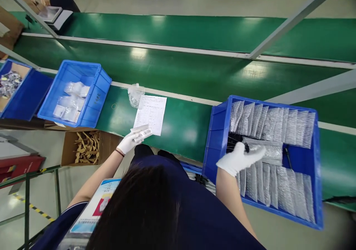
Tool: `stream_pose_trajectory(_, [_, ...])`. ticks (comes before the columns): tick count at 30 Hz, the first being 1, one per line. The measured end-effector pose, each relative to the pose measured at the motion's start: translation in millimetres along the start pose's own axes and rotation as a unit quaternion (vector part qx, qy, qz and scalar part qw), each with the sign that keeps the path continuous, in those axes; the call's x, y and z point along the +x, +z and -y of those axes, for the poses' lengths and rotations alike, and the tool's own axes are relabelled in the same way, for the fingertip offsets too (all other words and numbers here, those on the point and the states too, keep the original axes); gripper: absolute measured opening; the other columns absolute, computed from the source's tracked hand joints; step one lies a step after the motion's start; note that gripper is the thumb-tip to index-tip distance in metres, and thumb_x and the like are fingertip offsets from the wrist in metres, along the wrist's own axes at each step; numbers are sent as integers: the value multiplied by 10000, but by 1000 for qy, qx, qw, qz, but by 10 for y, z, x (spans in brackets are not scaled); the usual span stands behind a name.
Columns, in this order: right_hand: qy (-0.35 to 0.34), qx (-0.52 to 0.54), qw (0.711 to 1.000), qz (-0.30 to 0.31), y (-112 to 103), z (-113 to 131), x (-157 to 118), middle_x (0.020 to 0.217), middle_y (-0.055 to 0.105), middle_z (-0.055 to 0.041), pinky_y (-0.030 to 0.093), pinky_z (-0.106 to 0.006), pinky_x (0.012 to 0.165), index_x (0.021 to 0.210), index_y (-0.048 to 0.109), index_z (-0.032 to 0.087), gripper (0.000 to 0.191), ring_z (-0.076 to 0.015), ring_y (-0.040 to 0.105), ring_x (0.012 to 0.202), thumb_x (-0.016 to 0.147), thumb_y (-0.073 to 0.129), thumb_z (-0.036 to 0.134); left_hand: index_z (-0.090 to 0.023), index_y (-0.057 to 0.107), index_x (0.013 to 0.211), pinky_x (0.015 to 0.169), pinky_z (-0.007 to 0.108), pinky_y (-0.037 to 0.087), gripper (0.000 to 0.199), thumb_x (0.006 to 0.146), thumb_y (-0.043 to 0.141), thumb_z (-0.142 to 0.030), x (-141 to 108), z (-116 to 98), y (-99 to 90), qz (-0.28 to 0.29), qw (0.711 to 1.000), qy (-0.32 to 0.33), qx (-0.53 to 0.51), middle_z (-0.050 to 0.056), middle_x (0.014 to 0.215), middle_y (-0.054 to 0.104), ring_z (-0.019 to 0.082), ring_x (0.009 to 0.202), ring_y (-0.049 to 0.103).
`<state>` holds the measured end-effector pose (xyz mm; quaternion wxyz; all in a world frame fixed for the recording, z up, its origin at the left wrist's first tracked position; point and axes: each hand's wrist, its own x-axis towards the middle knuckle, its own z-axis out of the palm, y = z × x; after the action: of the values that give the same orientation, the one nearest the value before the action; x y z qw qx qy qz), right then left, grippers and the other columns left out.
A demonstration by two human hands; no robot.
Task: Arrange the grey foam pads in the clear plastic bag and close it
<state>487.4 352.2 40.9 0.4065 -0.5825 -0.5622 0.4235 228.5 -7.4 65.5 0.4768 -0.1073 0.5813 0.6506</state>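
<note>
At the far left, a blue plastic crate [36, 94] is filled with small wrapped pieces [11, 80]. Next to it, a second blue plastic crate [97, 98] is seen partly filled with flat white packets in clear plastic [74, 107]; below it, brown cardboard scraps [87, 146] are collected in an open cardboard box [107, 146].

At the near edge of the glossy green desk [189, 131], narrow white paper strips printed with barcodes [144, 134] are grasped by the white-gloved left hand [129, 141]. A white printed sheet [152, 113] is laid just beyond, its lines too small to be read, with a crumpled clear plastic bag [135, 95] at its upper left corner.

On the right, two rows of silvery bubble-wrap pouches [274, 124] are stood on edge along the far and near sides of a large blue plastic crate [214, 135]. Between them, one silvery pouch [274, 155] is laid flat, beside black items [232, 142] partly hidden. Above these the white-gloved right hand [239, 159] is held with fingers extended and nothing visibly gripped; whether the pouch is touched cannot be told.

The outer rows are judged nearly complete, the middle strip only partly occupied. Whether any barcodes have been applied to the pouches cannot be made out.
</note>
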Motion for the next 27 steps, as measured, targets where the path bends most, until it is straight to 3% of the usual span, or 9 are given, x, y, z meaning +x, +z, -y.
stream_pose_trajectory(1, [-41, -31, 998, 35, 102, 54, -139, 1543, 441, -132, 316, -511, 1243, 1475, 437, 185, 681, -265, 425, 1449, 871, 564, 473, -184, 644, 1309, 935, 327, 538, 437, 882, 697, -262, -4, -12, -115, -13, 1000, -1, -1, 169, 1494, 565, 278, 1273, 628])
stream_pose_trajectory(3, [-85, -84, 973, 198, 429, 140, -451, 1472, 540, -142, 345, -503, 1226, 1410, 553, 166, 626, -281, 513, 1374, 875, 577, 490, -193, 634, 1309, 923, 316, 548, 443, 876, 691, -265, -2, -56, -311, -37, 999, -6, -2, 160, 1500, 561, 268, 1280, 628])
stream_pose_trajectory(6, [-18, -176, 886, 428, 1178, 196, -903, 1509, 529, -144, 359, -456, 1218, 1462, 550, 170, 667, -284, 503, 1390, 874, 610, 478, -204, 661, 1261, 953, 325, 554, 413, 856, 708, -274, -17, -208, -485, -47, 999, -6, -1, 144, 1476, 589, 261, 1290, 628])
stream_pose_trajectory(10, [133, -299, 847, 418, 2220, 180, -1275, 1630, 334, -215, 403, -398, 1176, 1656, 196, 117, 983, -303, 421, 1453, 887, 626, 554, -235, 704, 1298, 1077, 382, 521, 434, 875, 715, -332, -174, -529, -673, 42, 996, 55, 48, 122, 1459, 610, 288, 1363, 573])
stream_pose_trajectory(14, [124, -387, 843, 353, 2798, 93, -1439, 1601, 285, -291, 397, -517, 1143, 1664, 19, 113, 1173, -402, 366, 1439, 825, 706, 562, -250, 727, 1303, 1141, 439, 493, 451, 869, 736, -373, -411, -705, -1129, 41, 994, 83, 52, 99, 1427, 640, 334, 1365, 569])
stream_pose_trajectory(17, [96, -425, 847, 304, 2881, 1, -1516, 1537, 372, -265, 458, -477, 1065, 1640, 96, 191, 1187, -377, 467, 1350, 736, 800, 499, -268, 759, 1231, 1140, 461, 496, 411, 834, 774, -376, -520, -688, -1525, -11, 998, 56, 26, 87, 1372, 680, 339, 1330, 601])
stream_pose_trajectory(20, [137, -399, 866, 267, 2774, -61, -1566, 1424, 498, -267, 506, -441, 982, 1549, 279, 160, 1051, -352, 595, 1213, 699, 825, 453, -228, 734, 1276, 1191, 453, 436, 480, 815, 787, -352, -527, -685, -1772, 24, 999, 42, 3, 109, 1383, 671, 328, 1340, 594])
stream_pose_trajectory(23, [166, -387, 870, 257, 2611, -86, -1588, 1336, 583, -294, 506, -442, 993, 1481, 383, 79, 890, -356, 621, 1200, 743, 787, 372, -159, 689, 1345, 1207, 466, 395, 560, 821, 775, -336, -434, -809, -1846, 67, 997, 24, 7, 161, 1415, 637, 351, 1355, 574])
stream_pose_trajectory(27, [186, -364, 879, 245, 2394, -73, -1678, 1328, 640, -236, 504, -388, 1020, 1386, 538, 95, 654, -306, 638, 1200, 782, 731, 256, -104, 658, 1381, 1195, 473, 405, 594, 836, 770, -312, -284, -1071, -1774, 115, 993, 36, 17, 220, 1478, 562, 371, 1377, 549])
